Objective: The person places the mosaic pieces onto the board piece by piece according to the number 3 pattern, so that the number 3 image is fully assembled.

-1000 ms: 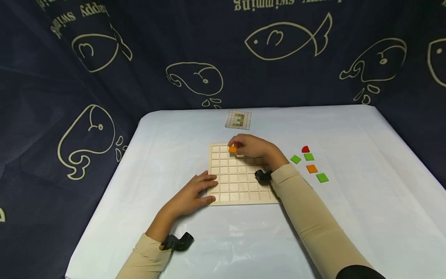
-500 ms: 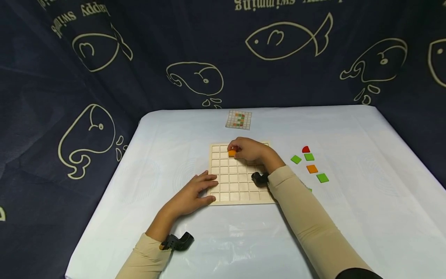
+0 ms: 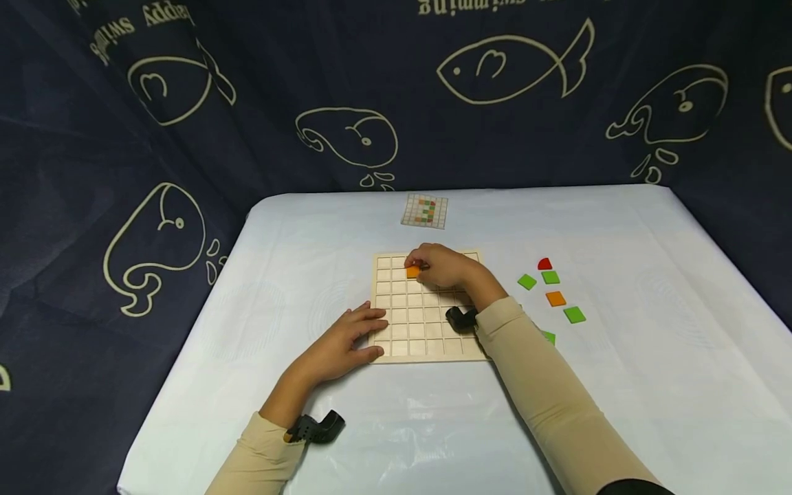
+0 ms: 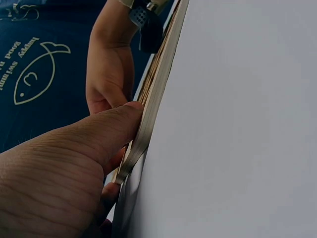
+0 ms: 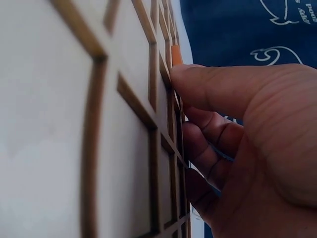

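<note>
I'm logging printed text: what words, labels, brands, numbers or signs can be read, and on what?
"swimming": dark cloth, top of head view, upside down.
"appy", "swim...": same cloth, head view's top left, ends unclear.
"happy swimm...", "Good...": same cloth, left wrist view, cut off.
Right wrist view's lettering and other edge scraps: too cropped or blurred.
Pattern card: too small to tell.
Grid board, loose tiles: none visible.

"happy", "swimming", "Good" on dark cloth (image 3: 410,89)

Grid board (image 3: 408,331), centre frame: pale wood, matt, smooth cells. White table covering (image 3: 433,426), lower half, looks smooth with slight gloss; navy backdrop (image 3: 411,86) across the top is matt, creased cloth. Wrist device (image 3: 318,429), lower left: black plastic-looking.
</note>
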Demonstrator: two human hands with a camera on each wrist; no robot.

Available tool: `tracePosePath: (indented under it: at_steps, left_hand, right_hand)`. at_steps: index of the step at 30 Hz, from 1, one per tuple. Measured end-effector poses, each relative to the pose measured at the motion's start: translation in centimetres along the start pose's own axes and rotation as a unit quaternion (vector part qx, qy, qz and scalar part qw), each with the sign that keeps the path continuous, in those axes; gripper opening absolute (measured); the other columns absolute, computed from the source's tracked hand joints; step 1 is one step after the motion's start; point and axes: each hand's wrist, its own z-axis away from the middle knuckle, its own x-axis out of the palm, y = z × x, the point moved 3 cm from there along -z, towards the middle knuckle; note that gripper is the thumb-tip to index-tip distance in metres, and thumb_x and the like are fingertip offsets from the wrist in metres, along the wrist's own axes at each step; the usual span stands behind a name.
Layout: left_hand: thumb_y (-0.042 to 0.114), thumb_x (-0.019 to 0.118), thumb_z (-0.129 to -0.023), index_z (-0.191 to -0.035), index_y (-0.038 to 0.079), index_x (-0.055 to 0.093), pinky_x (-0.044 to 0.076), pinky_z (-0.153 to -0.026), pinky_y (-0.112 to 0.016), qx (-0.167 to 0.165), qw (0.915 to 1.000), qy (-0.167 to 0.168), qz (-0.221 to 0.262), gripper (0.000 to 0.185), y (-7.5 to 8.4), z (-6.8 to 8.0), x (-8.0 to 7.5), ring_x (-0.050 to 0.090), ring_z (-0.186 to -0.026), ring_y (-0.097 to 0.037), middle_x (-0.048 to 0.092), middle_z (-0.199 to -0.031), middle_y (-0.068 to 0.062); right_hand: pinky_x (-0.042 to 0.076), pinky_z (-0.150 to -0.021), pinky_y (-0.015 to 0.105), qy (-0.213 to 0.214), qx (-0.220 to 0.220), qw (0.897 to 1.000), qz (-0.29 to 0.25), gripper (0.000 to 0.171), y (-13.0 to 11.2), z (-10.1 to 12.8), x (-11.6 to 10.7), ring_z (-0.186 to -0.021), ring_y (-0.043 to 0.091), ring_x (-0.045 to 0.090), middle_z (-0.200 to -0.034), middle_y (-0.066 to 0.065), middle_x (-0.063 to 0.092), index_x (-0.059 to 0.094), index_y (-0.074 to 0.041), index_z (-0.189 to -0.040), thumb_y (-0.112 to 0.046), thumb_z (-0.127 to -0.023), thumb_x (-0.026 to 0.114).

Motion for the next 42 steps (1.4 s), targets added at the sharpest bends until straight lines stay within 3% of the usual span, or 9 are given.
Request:
tracePosePath:
  at_steps: [21, 34, 42]
  left_hand:
    - [0.023, 0.073, -0.093, -0.136, 0.005, 0.061, 0.012, -0.120, -0.053, -0.015, 0.9998, -0.014, 0.003, 0.048, -0.2, -0.1, 0.1, 0.023, -0.148, -0.027, 0.047, -0.149, -0.004]
    - [0.023, 0.072, -0.094, -0.137, 0.005, 0.059, 0.012, -0.120, -0.053, -0.011, 0.9998, -0.014, 0.000, 0.049, -0.2, 0.0, 0.0, 0.023, -0.148, -0.028, 0.046, -0.150, -0.006]
    - [0.023, 0.072, -0.093, -0.137, 0.005, 0.059, 0.011, -0.120, -0.052, -0.011, 0.9998, -0.017, -0.001, 0.049, -0.1, -0.1, 0.0, 0.023, -0.148, -0.028, 0.046, -0.150, -0.007]
  right_hand:
    - [0.043, -0.102, 0.043, 0.006, 0.000, 1.000, -0.004, 0.035, 0.3, 0.6, 0.0, -0.117, 0.027, 0.054, -0.124, 0.010, 0.059, 0.061, -0.007, -0.132, -0.009, -0.098, 0.061]
    - [0.043, -0.104, 0.046, 0.041, 0.021, 0.995, -0.084, 0.038, 0.3, 2.4, -1.3, -0.125, 0.028, 0.052, -0.133, 0.012, 0.058, 0.059, -0.005, -0.134, -0.015, -0.098, 0.063]
    - [0.042, -0.103, 0.049, 0.062, 0.038, 0.994, -0.087, 0.038, 0.7, 4.3, -3.0, -0.125, 0.028, 0.050, -0.133, 0.013, 0.057, 0.058, -0.004, -0.134, -0.016, -0.098, 0.063]
